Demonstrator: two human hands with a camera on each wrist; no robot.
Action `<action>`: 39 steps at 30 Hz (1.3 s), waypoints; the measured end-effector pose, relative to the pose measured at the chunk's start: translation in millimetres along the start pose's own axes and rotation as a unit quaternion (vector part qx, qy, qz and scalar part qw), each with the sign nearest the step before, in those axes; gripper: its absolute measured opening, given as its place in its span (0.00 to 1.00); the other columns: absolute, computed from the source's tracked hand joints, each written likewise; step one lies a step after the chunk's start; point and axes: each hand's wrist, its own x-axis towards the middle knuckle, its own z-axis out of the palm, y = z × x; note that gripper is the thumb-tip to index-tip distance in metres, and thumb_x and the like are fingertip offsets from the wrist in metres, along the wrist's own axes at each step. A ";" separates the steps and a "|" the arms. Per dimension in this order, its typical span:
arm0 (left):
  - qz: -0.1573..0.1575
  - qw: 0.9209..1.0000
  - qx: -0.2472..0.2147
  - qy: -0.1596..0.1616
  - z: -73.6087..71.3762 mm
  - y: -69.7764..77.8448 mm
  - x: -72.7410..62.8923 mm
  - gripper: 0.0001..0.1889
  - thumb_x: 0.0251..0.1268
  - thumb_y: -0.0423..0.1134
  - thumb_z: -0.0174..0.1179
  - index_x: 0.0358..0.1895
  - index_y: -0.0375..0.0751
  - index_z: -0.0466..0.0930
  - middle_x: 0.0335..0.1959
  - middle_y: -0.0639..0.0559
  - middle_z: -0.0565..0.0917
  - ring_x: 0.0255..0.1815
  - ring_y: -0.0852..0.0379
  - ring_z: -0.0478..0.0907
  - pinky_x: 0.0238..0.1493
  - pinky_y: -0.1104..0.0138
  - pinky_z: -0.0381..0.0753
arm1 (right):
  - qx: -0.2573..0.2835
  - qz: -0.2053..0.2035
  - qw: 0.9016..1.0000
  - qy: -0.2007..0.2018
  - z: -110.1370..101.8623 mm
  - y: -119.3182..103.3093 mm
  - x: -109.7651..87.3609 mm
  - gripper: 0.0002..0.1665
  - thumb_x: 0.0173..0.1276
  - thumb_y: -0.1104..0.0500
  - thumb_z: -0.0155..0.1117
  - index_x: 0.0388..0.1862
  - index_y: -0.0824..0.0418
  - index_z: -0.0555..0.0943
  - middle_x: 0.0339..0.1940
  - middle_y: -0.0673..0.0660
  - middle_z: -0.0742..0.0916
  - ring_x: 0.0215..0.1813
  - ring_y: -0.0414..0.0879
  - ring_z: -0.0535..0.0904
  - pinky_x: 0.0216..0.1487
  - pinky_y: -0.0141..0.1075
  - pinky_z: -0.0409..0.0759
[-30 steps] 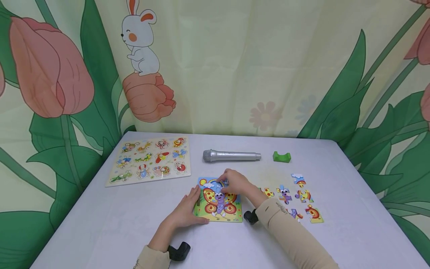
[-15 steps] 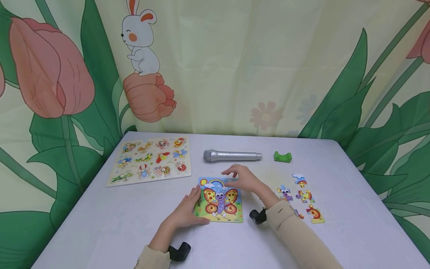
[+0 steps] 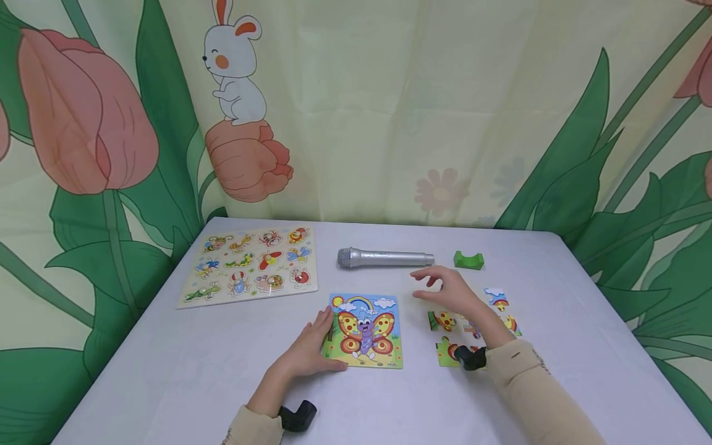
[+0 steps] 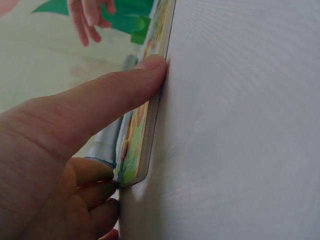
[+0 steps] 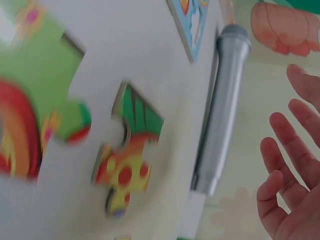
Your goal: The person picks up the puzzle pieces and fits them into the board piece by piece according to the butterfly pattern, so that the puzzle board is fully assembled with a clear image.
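Note:
A square puzzle board (image 3: 364, 334) with a butterfly and rainbow picture lies on the table. My left hand (image 3: 306, 346) rests at its near left corner, fingers along the left side and the straight thumb (image 4: 117, 92) against the near edge. Empty, my right hand (image 3: 453, 290) is raised to the right of the board, fingers loosely bent and spread, as the right wrist view also shows. Loose jigsaw pieces lie under and beside the right arm: a yellow and red wing piece (image 5: 125, 167), a green one (image 5: 35, 60), a cloud piece (image 3: 497, 299), others partly hidden.
Behind the board lies a silver microphone (image 3: 385, 258), with a green notched block (image 3: 469, 260) to its right. A larger insect puzzle board (image 3: 253, 248) lies at the back left. A printed curtain (image 3: 361, 123) hangs behind the white table (image 3: 167, 377).
My right hand has left the board's upper right part and moved right, toward the loose pieces. A cloud on the board now shows where it was. The left hand has stayed put.

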 end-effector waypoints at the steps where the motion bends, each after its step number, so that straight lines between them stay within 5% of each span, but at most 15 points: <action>1: 0.000 1.000 0.002 0.000 0.3 -0.5 0.4 0.55 0.41 0.51 0.72 0.68 0.26 0.49 0.72 0.37 0.47 0.72 0.42 0.42 0.69 0.49 0.43 | 0.001 0.002 1.000 0.003 -4.4 3.5 -2.1 0.26 0.54 0.53 0.71 0.52 0.60 0.79 0.46 0.58 0.83 0.42 0.49 0.75 0.38 0.37 0.75; 20: -0.020 1.000 0.002 -0.010 0.2 3.5 0.5 0.55 0.42 0.52 0.71 0.70 0.30 0.47 0.72 0.38 0.46 0.72 0.43 0.41 0.70 0.50 0.42 | -0.040 0.082 0.996 0.018 -69.5 63.9 -39.3 0.26 0.57 0.59 0.67 0.54 0.67 0.76 0.49 0.67 0.80 0.44 0.55 0.72 0.32 0.36 0.76; 39: -0.017 1.000 -0.010 -0.001 -1.1 3.5 -0.8 0.55 0.41 0.50 0.72 0.69 0.28 0.48 0.71 0.36 0.48 0.72 0.42 0.42 0.69 0.49 0.42 | -0.067 0.180 0.981 -0.014 -82.4 100.9 -51.7 0.24 0.58 0.63 0.64 0.54 0.69 0.75 0.52 0.70 0.76 0.46 0.60 0.69 0.36 0.40 0.73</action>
